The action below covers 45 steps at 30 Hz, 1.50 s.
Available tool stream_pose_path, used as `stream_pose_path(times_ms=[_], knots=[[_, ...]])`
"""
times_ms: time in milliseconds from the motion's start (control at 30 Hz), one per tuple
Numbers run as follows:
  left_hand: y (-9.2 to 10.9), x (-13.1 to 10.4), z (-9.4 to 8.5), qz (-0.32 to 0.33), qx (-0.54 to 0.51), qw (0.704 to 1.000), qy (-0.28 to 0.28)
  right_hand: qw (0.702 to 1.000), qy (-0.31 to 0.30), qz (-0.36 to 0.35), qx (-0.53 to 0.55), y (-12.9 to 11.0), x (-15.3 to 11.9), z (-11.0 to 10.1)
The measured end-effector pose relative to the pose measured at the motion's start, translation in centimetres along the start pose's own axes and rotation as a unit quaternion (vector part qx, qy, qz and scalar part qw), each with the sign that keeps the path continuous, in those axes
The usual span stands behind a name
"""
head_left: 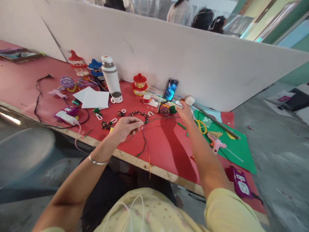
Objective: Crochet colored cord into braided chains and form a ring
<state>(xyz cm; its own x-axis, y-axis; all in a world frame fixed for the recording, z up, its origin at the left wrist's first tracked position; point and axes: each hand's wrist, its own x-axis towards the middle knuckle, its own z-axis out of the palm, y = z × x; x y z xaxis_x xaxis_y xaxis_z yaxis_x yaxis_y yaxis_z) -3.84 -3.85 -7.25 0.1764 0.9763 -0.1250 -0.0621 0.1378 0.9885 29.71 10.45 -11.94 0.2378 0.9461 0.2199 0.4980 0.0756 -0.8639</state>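
Note:
My left hand [129,126] is closed in a pinch on a thin green yarn [160,118], at the end of a dark multicoloured braided cord [138,113] that curves on the red table. The yarn stretches to my right hand [184,111], whose fingers are curled closed around its far end; their tips are partly hidden. Loose green and orange strands [145,141] hang from beside my left hand over the table edge. Close to my right hand are a white roll [189,100] and a ball of multicoloured yarn [165,110].
A white flask [111,75] stands behind white paper sheets [95,99]. Small beaded ornaments [106,125] lie left of the braid. Yellow-handled scissors [201,126], a pink glue gun [216,141] and a wooden stick [217,121] lie right. A propped phone [171,90] leans at the back.

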Motion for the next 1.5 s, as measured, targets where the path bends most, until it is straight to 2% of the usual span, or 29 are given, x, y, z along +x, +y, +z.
stream_pose_path(times_ms=[33, 67, 133, 167, 233, 300, 367, 433, 500, 567, 633, 700, 800, 867, 933, 967, 1033, 1100, 1133, 1200, 1300, 1400, 1500], knots=[[-0.4, 0.5, 1.1, 0.021, 0.037, 0.999, 0.011, 0.999, -0.015, -0.006, 0.034, -1.1, -1.7, -0.3], [-0.8, 0.8, 2.2, 0.034, 0.067, 0.997, 0.013, 0.994, -0.07, -0.018, 0.078, -2.4, -3.6, -0.4], [-1.5, 1.2, 4.1, 0.052, 0.086, 0.995, -0.005, 0.963, -0.228, -0.073, 0.122, -5.0, -8.1, -0.4], [-1.8, 1.2, 4.8, 0.058, 0.086, 0.994, -0.023, 0.942, -0.301, -0.093, 0.117, -6.0, -10.2, -0.3], [-2.1, 1.1, 5.4, 0.063, 0.085, 0.993, -0.053, 0.915, -0.377, -0.124, 0.075, -7.3, -13.5, -0.4], [-2.3, 0.8, 4.7, 0.056, 0.101, 0.991, -0.064, 0.932, -0.339, -0.128, 0.021, -7.2, -15.0, -1.3], [-2.5, 0.3, 3.1, 0.032, 0.131, 0.989, -0.066, 0.964, -0.245, -0.105, -0.005, -5.9, -14.7, -3.0], [-2.8, -0.3, 1.3, -0.004, 0.151, 0.986, -0.071, 0.983, -0.163, -0.073, -0.037, -4.2, -13.5, -4.6], [-3.2, -1.0, -0.1, -0.032, 0.151, 0.986, -0.063, 0.984, -0.144, -0.065, -0.081, -3.0, -12.8, -5.5], [-3.6, -1.5, -0.4, -0.041, 0.143, 0.988, -0.048, 0.977, -0.151, -0.086, -0.124, -2.7, -13.1, -5.3], [-3.7, -1.8, 0.4, -0.023, 0.146, 0.988, -0.036, 0.971, -0.164, -0.116, -0.127, -3.4, -14.6, -4.1], [-3.4, -2.0, 1.8, 0.02, 0.163, 0.985, -0.044, 0.97, -0.2, -0.123, -0.058, -4.8, -16.6, -2.3], [-2.6, -2.2, 3.9, 0.086, 0.175, 0.977, -0.081, 0.947, -0.295, -0.107, 0.074, -6.7, -19.2, -0.4], [-2.2, -2.3, 4.6, 0.111, 0.163, 0.978, -0.067, 0.944, -0.306, -0.072, 0.104, -7.5, -20.1, -0.5], [-2.4, -2.5, 4.6, 0.124, 0.153, 0.979, -0.045, 0.954, -0.284, -0.042, 0.092, -7.7, -20.6, -2.0], [-2.7, -2.6, 4.4, 0.124, 0.149, 0.98, -0.04, 0.958, -0.276, -0.034, 0.076, -7.7, -21.0, -3.0], [-3.5, -2.7, 3.6, 0.106, 0.126, 0.986, -0.04, 0.95, -0.307, -0.028, 0.04, -7.5, -21.9, -4.9], [-4.1, -2.5, 2.4, 0.077, 0.059, 0.995, 0.007, 0.94, -0.34, -0.012, 0.014, -6.9, -23.1, -6.2], [-4.3, -2.3, 1.6, 0.068, 0.005, 0.996, 0.055, 0.938, -0.348, -0.001, 0.007, -6.4, -23.8, -6.5], [-4.0, -1.6, -0.1, 0.059, -0.113, 0.984, 0.125, 0.94, -0.34, 0.018, 0.011, -5.5, -25.0, -6.2], [-2.8, -0.6, -2.7, 0.051, -0.216, 0.962, 0.16, 0.955, -0.294, 0.03, 0.034, -4.3, -26.2, -4.7], [-1.5, -0.2, -4.4, 0.009, -0.303, 0.937, 0.173, 0.96, -0.277, 0.019, 0.045, -4.1, -26.8, -3.6], [-0.9, -0.1, -5.0, -0.028, -0.374, 0.913, 0.16, 0.953, -0.295, 0.037, 0.056, -4.5, -27.0, -3.7]])
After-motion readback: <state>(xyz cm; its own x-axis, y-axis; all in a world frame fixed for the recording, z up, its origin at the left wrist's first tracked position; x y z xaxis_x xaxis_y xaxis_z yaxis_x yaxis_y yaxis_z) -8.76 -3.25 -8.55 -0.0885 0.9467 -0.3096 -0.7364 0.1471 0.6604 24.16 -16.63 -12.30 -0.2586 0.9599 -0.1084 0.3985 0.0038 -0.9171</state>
